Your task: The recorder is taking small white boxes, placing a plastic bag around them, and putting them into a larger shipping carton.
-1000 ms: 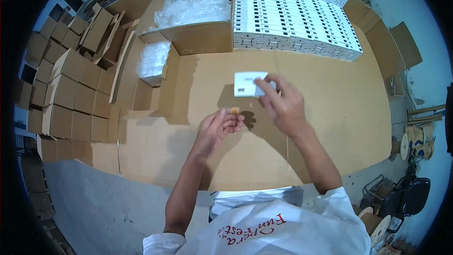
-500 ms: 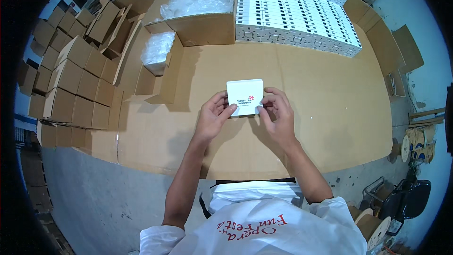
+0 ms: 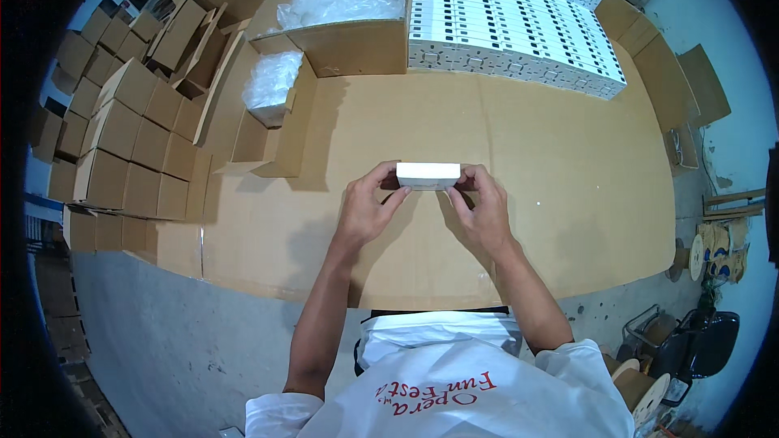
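Observation:
A small flat white box (image 3: 428,174) is held between my two hands over the middle of the cardboard-covered table (image 3: 389,118). One narrow side of it faces up, so its printed broad face is out of sight. My left hand (image 3: 369,203) grips the left end, thumb at the near lower edge and fingers behind. On the opposite end my right hand (image 3: 480,204) pinches the box in the same way. Some fingertips are hidden behind the box.
Rows of white boxes (image 3: 515,32) stand packed together at the back right. An open carton (image 3: 361,49) holds clear plastic bags (image 3: 349,2); a smaller open carton (image 3: 296,126) holds more plastic. Brown cartons (image 3: 130,154) are stacked at left. A black chair (image 3: 714,341) stands on the floor at right.
The white box has been tipped so that its printed face no longer shows and a narrow side faces up. Both hands have turned with it and shifted slightly right.

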Available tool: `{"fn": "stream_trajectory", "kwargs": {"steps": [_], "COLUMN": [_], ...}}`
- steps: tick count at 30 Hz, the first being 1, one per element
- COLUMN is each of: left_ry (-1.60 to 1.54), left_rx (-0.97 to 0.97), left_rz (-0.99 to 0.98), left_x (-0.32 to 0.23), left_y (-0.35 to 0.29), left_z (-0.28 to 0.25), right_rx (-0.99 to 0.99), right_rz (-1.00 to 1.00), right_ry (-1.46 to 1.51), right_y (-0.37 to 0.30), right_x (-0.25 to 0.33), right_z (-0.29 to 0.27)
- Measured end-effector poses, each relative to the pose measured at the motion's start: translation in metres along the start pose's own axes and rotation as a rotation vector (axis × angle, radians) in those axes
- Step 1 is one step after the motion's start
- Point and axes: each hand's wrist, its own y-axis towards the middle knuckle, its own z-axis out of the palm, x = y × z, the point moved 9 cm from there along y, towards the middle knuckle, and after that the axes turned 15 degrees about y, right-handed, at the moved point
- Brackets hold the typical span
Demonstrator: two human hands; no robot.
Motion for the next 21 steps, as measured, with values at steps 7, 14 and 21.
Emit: {"fn": "stream_trajectory", "kwargs": {"steps": [7, 14, 21], "left_ry": [-0.045, 0.046, 0.397], "left_rx": [-0.063, -0.231, -0.466], "left_rz": [0.074, 0.092, 0.2], "left_x": [-0.007, -0.025, -0.1], "left_y": [0.012, 0.041, 0.219], "left_z": [-0.028, -0.088, -0.207], "right_rx": [0.004, -0.014, -0.047], "right_rz": [-0.013, 0.026, 0.089], "right_ry": [0.004, 0.088, 0.132], "right_y": [0.02, 0.016, 0.066], "right_x": [0.003, 0.007, 0.011], "right_z": [0.013, 0.012, -0.002]}}
